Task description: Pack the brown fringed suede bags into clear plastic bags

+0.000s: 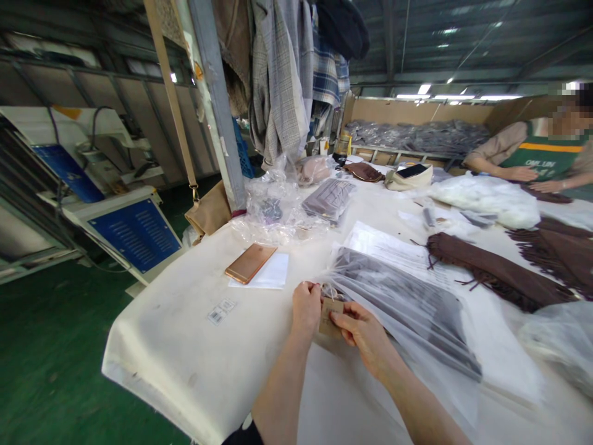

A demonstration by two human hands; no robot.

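Observation:
My right hand (361, 324) pinches a small brown cardboard hang tag (330, 316) between thumb and fingers. A light string loop runs up from the tag to the open end of a clear plastic bag (433, 371). Just left of the tag, my left hand (307, 303) is closed in a pinch by the string and bag mouth; what lies between its fingertips is hidden. Inside the bag is a flat, folded dark grey-brown textile (407, 293). Printed white paper (377, 238) lies behind and under the bag.
Left of my hands, a gold phone (252, 262) rests on white paper beside a barcode sticker (221, 311). Crumpled clear bags (278, 207) lie behind. Brown fringed pieces (495, 269) are at right, where a co-worker (546, 151) stands. A metal post (215, 105) rises at the table edge.

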